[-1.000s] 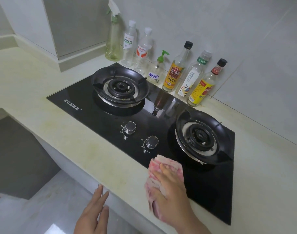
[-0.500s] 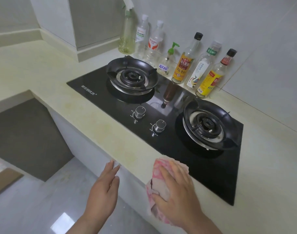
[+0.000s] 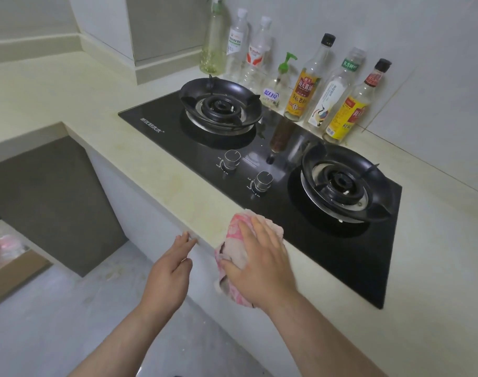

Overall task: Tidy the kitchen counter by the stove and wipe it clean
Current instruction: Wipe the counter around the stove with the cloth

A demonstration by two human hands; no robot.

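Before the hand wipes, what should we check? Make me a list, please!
1. Cloth under the hand: ok. The right hand presses flat on the pink cloth.
2. Cloth on the counter: ok. It lies on the front strip beside the stove.
3. Way to the left free: not ok. The left hand touches the counter edge right beside the cloth.
4. Bottles out of the way: ok. They stand in a row by the wall.
5. Burners off: ok. No flame shows.
6. Counter clean: not ok. Yellowish stains show left of the cloth.
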